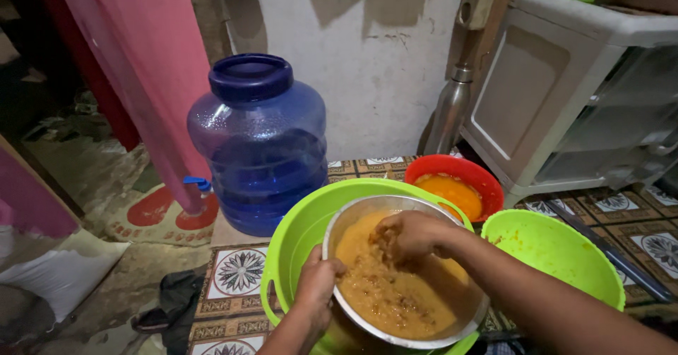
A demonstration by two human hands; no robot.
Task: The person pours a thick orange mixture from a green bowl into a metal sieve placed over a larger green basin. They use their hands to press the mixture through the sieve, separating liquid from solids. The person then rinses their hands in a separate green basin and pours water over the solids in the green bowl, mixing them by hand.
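A round metal bowl (353,217) full of lumpy orange-brown mash (395,302) rests tilted inside a large lime-green basin (300,228). My left hand (316,288) grips the bowl's near left rim. My right hand (409,236) is down in the mash at the far side, fingers curled and smeared with it.
A big blue water jug (258,139) stands behind the basin. A red bowl (459,185) with orange liquid and a second green basin (554,256) sit to the right. A steel bottle (450,115) leans by a white plastic drawer cabinet (579,86). Pink curtain (141,65) at left.
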